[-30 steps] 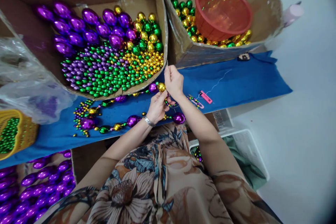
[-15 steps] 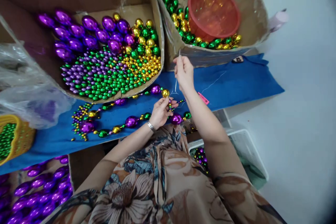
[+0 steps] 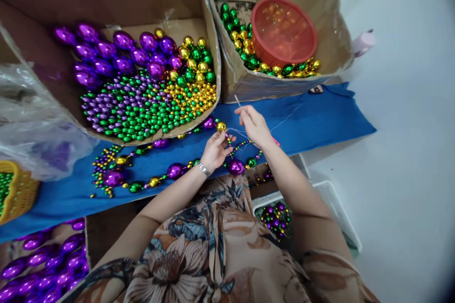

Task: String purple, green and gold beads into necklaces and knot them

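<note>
My right hand (image 3: 255,125) pinches a thin pale needle (image 3: 237,100) that points up toward the boxes. White thread (image 3: 236,130) curves loosely between my two hands. To the left and a little lower, my left hand (image 3: 213,152) is closed on the end of a bead strand, with small beads showing at its fingertips. Purple, green and gold beads make up the strand (image 3: 175,171), which loops leftward over the blue cloth (image 3: 320,111). A gold bead (image 3: 221,126) sits just above my left fingertips. Loose small beads (image 3: 106,165) lie inside the loop's left end.
A cardboard box (image 3: 217,57) of sorted beads stands behind the strand. Beside it, another box (image 3: 231,75) holds beads and a red basin (image 3: 284,33). A yellow basket (image 3: 24,194) is at the left, a pink tag (image 3: 276,141) by my right wrist, and a white crate (image 3: 341,208) below.
My right hand has come down toward me with the needle, and the thread, taut before, now hangs slack. My left hand stays at the strand. The view has shifted slightly.
</note>
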Available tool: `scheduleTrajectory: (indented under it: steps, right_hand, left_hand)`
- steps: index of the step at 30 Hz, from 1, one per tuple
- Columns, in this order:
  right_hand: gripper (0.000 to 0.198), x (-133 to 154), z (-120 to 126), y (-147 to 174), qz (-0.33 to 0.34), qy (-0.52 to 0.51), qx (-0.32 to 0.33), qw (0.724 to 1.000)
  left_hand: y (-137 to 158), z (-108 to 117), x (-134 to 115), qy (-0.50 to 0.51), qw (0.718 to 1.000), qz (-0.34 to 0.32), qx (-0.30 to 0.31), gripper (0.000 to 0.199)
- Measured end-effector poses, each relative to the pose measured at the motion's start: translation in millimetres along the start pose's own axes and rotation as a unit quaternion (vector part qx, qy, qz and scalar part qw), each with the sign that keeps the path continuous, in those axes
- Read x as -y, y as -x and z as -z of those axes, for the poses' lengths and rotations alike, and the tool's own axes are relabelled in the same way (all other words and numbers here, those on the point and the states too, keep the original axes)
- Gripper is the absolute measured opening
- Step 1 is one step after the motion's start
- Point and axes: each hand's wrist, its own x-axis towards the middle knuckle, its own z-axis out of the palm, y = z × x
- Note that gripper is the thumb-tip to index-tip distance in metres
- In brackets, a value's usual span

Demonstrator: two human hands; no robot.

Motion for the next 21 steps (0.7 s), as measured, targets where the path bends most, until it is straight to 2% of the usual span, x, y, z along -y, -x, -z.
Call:
scheduleTrajectory:
  steps: [3,6,8,13,16,21]
  right_hand:
    - [0.030,4,17,15,0.037,0.074,0.043,0.996]
    - [0.029,11,30,29,0.083,0.178,0.029,0.980]
    - [0.030,17,36,36,0.093,0.201,0.022,0.975]
    - [0.031,25,45,59,0.129,0.223,0.057,0.964]
    - [0.029,20,41,76,0.131,0.314,0.034,0.940]
    - [0.023,16,35,96,0.154,0.459,-0.025,0.875]
  left_hand:
    - [-3,3,-3,0.000,1.000,0.015,0.009,0.028]
    - [-4,4,-6,0.004,1.000,0.012,0.019,0.026]
    - [-5,3,-8,0.004,1.000,0.006,0.020,0.024]
    - [-4,-1,-14,0.027,0.998,0.011,0.053,0.024]
    - [0,-4,-17,0.038,0.998,0.023,0.052,0.017]
    - [7,-4,-15,0.020,0.999,0.019,0.020,0.021]
